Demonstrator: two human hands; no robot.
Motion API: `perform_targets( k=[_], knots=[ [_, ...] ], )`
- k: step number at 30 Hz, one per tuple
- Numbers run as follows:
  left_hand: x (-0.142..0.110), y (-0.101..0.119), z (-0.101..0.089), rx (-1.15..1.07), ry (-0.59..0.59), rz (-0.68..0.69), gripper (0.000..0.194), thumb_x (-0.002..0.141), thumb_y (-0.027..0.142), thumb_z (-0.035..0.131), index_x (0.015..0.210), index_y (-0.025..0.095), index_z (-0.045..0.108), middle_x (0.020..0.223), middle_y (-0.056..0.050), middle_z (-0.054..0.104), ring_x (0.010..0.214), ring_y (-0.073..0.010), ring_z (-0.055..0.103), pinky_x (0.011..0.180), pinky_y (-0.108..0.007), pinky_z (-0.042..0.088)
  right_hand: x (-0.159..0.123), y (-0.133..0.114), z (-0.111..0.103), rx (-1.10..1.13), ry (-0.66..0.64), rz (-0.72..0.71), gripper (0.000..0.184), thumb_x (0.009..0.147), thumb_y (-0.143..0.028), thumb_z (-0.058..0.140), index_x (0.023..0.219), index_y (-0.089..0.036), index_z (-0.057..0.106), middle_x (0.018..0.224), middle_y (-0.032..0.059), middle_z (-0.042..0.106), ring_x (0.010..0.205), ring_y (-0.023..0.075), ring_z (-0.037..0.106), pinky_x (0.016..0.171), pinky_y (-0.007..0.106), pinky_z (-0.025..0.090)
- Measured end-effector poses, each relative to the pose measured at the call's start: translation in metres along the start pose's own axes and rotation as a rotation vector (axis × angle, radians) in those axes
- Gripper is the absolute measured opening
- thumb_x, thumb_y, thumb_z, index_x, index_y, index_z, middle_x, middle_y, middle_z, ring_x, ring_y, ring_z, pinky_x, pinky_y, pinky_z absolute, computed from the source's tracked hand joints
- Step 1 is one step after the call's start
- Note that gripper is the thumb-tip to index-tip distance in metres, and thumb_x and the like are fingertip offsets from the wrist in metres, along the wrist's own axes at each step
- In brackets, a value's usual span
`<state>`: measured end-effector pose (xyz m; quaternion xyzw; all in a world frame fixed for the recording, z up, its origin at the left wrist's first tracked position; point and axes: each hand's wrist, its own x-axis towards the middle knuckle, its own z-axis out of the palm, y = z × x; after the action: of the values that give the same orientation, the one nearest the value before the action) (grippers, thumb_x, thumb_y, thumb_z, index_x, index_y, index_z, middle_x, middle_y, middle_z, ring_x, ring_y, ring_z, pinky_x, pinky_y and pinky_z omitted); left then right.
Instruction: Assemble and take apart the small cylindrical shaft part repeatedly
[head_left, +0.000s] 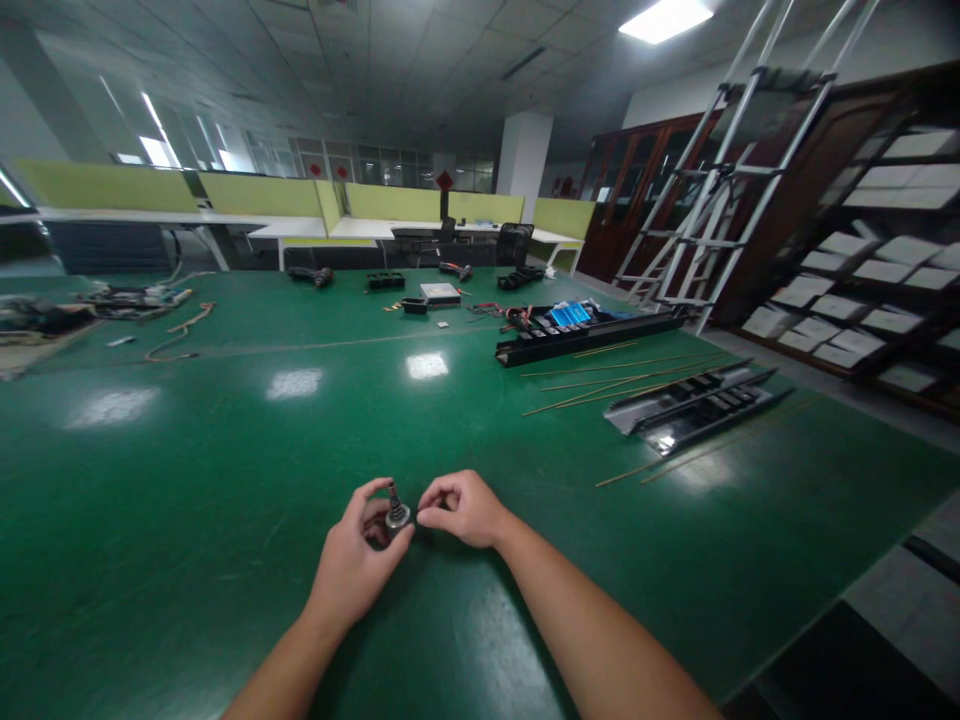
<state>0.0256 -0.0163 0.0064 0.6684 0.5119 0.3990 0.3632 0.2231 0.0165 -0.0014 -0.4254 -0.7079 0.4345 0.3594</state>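
Note:
Near the front of the green table, my left hand [367,545] is curled around a small metal part [397,512]. The part has a round, shiny flange and a thin, dark stem that points upward, with rings or a spring around it; its exact kind is not clear. My thumb lies at the flange and the index finger reaches toward the stem's tip. Just to the right is my right hand [461,508], its thumb and fingertips drawn together in a pinch. Anything between those fingertips is too small or hidden to make out. A narrow gap separates it from the metal part.
The green table [225,480] stretches far ahead. To the right lie thin rods [600,390], black channel-shaped trays [705,405] and a long black rail [585,338] with blue items. Farther back are a white box [440,293] and black tools [310,276]. Cords [180,330] lie left.

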Motion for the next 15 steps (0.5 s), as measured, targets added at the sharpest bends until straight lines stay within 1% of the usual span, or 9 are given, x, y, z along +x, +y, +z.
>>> perform_targets(
  k=[3,5,7,10,13,15],
  knots=[
    [0.0017,-0.0021,0.0001,0.082,0.022,0.005,0.046,0.078,0.04,0.069,0.117,0.021,0.053,0.098,-0.003,0.068,0.073,-0.0163,0.065,0.068,-0.027,0.052,0.0001,0.0016,0.0003,-0.003,0.001,-0.012,0.026,0.073,-0.035,0.073,0.085,-0.012,0.074,0.062,-0.0002,0.062,0.046,0.0056,0.03,0.044,0.021,0.02],
    [0.0025,-0.0036,-0.0004,0.142,0.031,0.024,0.038,0.077,0.042,0.07,0.107,0.02,0.061,0.097,-0.003,0.068,0.074,-0.0168,0.065,0.069,-0.027,0.052,0.0002,0.0027,0.0004,0.001,0.002,-0.014,0.027,0.072,-0.036,0.074,0.085,-0.012,0.073,0.063,0.0001,0.063,0.046,0.0056,0.03,0.044,0.021,0.02],
    [0.0027,-0.0043,-0.0011,0.174,0.031,0.057,0.034,0.078,0.044,0.07,0.101,0.021,0.064,0.098,-0.003,0.068,0.075,-0.0173,0.064,0.069,-0.028,0.052,0.0003,0.0033,0.0004,0.007,-0.002,-0.011,0.027,0.072,-0.036,0.074,0.085,-0.012,0.073,0.064,0.0004,0.063,0.046,0.0057,0.031,0.044,0.021,0.021],
    [0.0025,-0.0041,-0.0019,0.194,0.025,0.078,0.035,0.079,0.047,0.068,0.103,0.022,0.066,0.1,-0.003,0.068,0.075,-0.0173,0.063,0.069,-0.028,0.051,0.0003,0.0035,0.0003,0.01,0.0,-0.019,0.027,0.072,-0.036,0.074,0.086,-0.012,0.073,0.064,0.0002,0.062,0.047,0.0058,0.031,0.044,0.02,0.021],
    [0.0024,-0.0037,-0.0022,0.195,0.023,0.037,0.038,0.078,0.048,0.068,0.107,0.022,0.066,0.097,-0.003,0.069,0.074,-0.018,0.063,0.069,-0.029,0.051,0.0,0.003,0.0001,0.003,0.006,-0.018,0.027,0.073,-0.036,0.074,0.085,-0.012,0.073,0.061,-0.0008,0.06,0.046,0.0058,0.03,0.044,0.02,0.021],
    [0.0027,-0.0041,-0.002,0.162,0.018,-0.006,0.04,0.078,0.049,0.068,0.107,0.022,0.066,0.096,-0.003,0.07,0.077,-0.0192,0.064,0.072,-0.03,0.052,-0.0002,0.0022,-0.0001,0.007,0.004,-0.01,0.027,0.074,-0.037,0.073,0.085,-0.013,0.073,0.06,-0.0011,0.059,0.046,0.0058,0.03,0.043,0.021,0.02]
  ],
)
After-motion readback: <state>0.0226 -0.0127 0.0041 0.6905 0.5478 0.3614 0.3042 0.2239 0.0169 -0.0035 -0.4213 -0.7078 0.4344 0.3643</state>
